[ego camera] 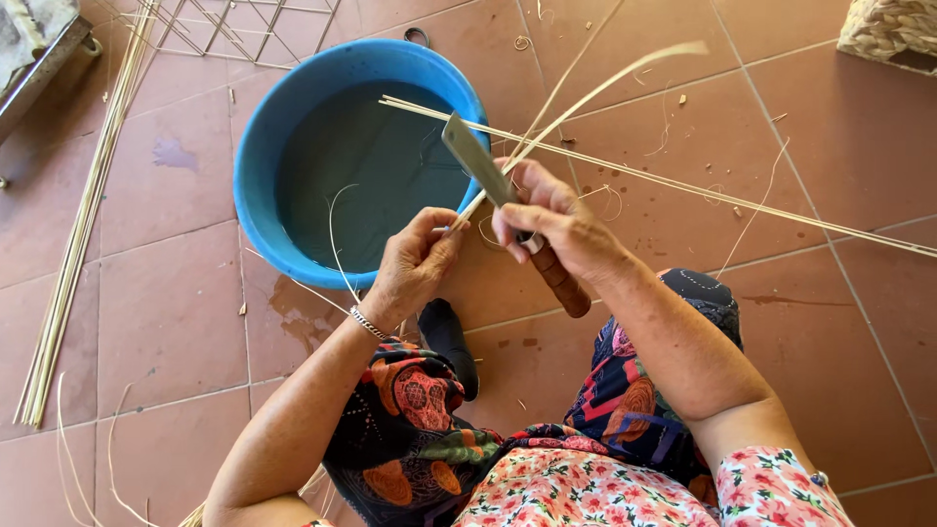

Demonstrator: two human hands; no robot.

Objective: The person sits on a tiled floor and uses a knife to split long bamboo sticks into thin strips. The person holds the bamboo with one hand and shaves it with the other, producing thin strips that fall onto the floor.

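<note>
The right hand (547, 220) has its grip pressed together around the brown wooden handle of a knife (508, 200), and the flat grey blade points up and away from the person, over the rim of the blue basin (256, 156). The left hand (420, 259) pinches a thin pale cane strip (586, 102) just below the blade, thumb and fingertips closed on it. The strip runs from this grip up and to the right, where its far end is blurred (it seems to be in the air).

I judge that the main danger is the blade edge, which lies very close to the left thumb. If the strip splits suddenly or the knife slides along it, the edge could reach the fingers. The strip could also break off unevenly if the blade leaves the grain.

Under the right hand, several long cane rods (703, 190) lie across the tiled floor (859, 146), from the basin rim out to the right. Beyond the left grip the basin holds dark water, and a thin strand curls inside it. Far to the left of both hands a bundle of canes (73, 244) lies on the floor. The person's knees in patterned cloth are just beneath the hands, so downward room is small. A woven basket (893, 29) stands well apart, at the far right.
</note>
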